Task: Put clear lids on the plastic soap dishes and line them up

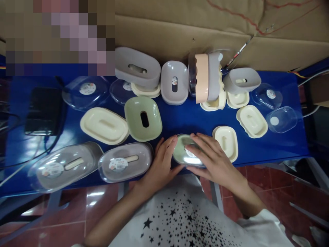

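Observation:
At the front edge of the table, a small green soap dish point(180, 147) under a clear lid with a round label is between my hands. My left hand point(164, 156) grips its left side, the thumb low at the front. My right hand point(212, 156) holds the right side, fingers bent over the lid and partly covering the label. A cream tray point(227, 142) lies just beyond my right fingers. Left of my left hand is a lidded grey soap dish point(125, 161). A larger green dish with a slot point(144, 118) rests behind it.
On the blue table point(177, 120) are a cream tray point(102, 125), grey slotted dishes point(167, 91), a peach-and-grey stack point(202, 79) and loose clear lids point(282, 120). A black device point(42, 111) with cables sits left. Brown cardboard point(167, 31) stands behind. A pixelated patch covers the upper left.

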The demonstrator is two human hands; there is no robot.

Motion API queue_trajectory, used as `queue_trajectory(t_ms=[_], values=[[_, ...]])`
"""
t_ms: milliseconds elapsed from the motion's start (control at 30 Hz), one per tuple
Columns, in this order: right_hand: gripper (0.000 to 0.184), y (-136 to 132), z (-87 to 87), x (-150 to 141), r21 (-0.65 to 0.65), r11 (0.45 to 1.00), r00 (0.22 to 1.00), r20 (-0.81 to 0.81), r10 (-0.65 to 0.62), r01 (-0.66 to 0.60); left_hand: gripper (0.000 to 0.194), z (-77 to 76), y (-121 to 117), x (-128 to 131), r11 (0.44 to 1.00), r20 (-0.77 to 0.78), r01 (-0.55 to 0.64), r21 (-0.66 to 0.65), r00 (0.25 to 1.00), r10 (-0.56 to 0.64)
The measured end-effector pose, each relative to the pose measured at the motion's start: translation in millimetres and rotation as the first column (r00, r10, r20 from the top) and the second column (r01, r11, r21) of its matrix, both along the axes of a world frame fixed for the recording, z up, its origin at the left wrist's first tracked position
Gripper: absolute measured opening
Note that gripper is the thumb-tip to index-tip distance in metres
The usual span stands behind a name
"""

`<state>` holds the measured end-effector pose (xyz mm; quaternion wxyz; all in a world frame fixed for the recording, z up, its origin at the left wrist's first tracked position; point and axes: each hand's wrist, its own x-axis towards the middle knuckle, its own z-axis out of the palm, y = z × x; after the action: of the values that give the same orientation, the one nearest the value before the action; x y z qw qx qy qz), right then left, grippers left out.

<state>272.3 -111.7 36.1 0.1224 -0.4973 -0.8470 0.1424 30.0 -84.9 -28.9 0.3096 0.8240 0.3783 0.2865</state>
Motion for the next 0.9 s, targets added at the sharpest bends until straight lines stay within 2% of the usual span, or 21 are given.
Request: queue_trajectory(t_ms=[167,267,400,467,533,600,700,767,900], values=[[0.056,-4.0,-17.2,-3.9,0.131,0.991,0.999,0.049,-0.013,0.006,0.101,-1.8,1.5,-1.7,0.998,-0.012,0.015,-0.053,1.000,-0.016],[0.060,-0.2,-23.0,-3.8,0.150,0.989,0.997,0.077,-0.018,0.007,0.095,1.4,1.5,1.7,1.000,-0.011,0.001,-0.018,1.000,-0.001],[0.062,21.4,-26.0,-2.5,0.158,0.987,0.998,0.051,-0.039,0.030,0.085,16.5,-9.6,-3.4,0.972,-0.005,-0.034,0.234,0.999,0.036],[0.061,35.0,-22.4,-4.1,0.159,0.987,0.998,0.052,-0.044,0.035,0.071,27.2,-19.0,-17.9,0.930,-0.003,0.003,0.367,1.000,-0.002],[0.060,45.3,-13.4,-10.4,0.164,0.985,0.994,0.081,-0.068,0.054,0.054,37.1,-26.8,-40.3,0.891,-0.019,0.001,0.455,1.000,0.009],[0.059,50.4,-0.8,-24.0,0.183,0.978,0.986,0.114,-0.121,0.099,0.046,43.6,-30.5,-66.0,0.849,-0.024,-0.132,0.512,0.986,0.168],[0.053,51.7,13.3,-58.6,0.230,0.965,0.984,0.098,-0.152,0.126,0.051,43.5,-30.1,-98.1,0.777,-0.075,-0.307,0.550,0.908,0.412],[0.049,53.3,13.0,-86.4,0.235,0.968,0.992,0.078,-0.104,0.083,0.058,37.1,-30.1,-110.5,0.765,-0.130,-0.343,0.546,0.867,0.481],[0.045,66.2,-5.3,-124.6,0.187,0.981,0.995,0.081,-0.066,0.050,0.067,18.3,-35.0,-119.2,0.782,-0.164,-0.347,0.518,0.857,0.489]])
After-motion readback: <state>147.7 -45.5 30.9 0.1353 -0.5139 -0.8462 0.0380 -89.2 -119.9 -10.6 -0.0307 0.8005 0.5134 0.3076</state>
